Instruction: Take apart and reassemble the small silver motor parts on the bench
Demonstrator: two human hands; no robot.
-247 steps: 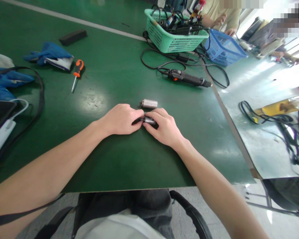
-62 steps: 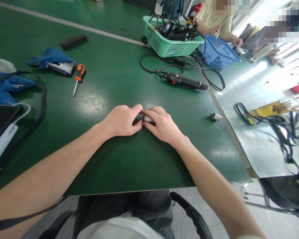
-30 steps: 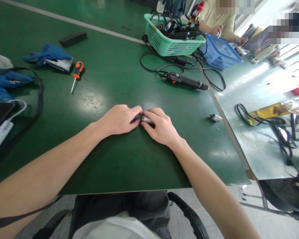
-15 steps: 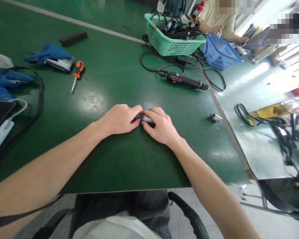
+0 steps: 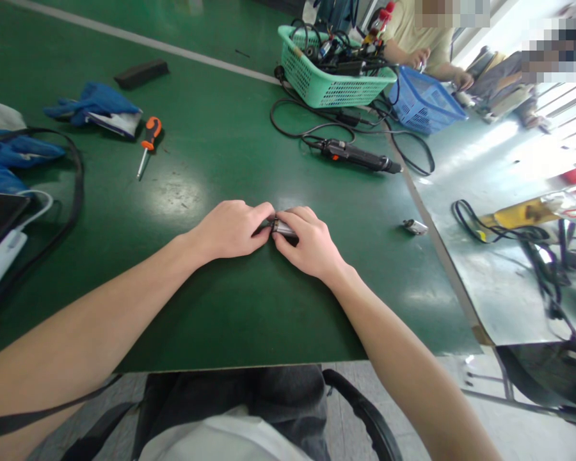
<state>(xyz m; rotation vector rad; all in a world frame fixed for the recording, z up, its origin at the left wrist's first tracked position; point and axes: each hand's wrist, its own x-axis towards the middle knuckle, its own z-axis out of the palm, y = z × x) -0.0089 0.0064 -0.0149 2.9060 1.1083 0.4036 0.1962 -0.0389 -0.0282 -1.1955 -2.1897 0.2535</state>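
Between my hands, low over the green table, is a small silver metal cylinder with a dark left end, mostly covered by fingers. My right hand wraps its thumb and fingers round the silver body. At the dark end, the thumb and forefinger of my left hand are pinched together, fingertips nearly meeting those of the right. A similar small silver part lies by itself on the table to the right.
Behind my hands lies a black electric screwdriver with its cord, before a green basket of cables and a blue basket. An orange-handled screwdriver, blue gloves and a black block are left. Another person's hands show at the back right.
My hands and the silver cylinder keep almost the same place and grip. At the back right, the other person's hand has shifted slightly.
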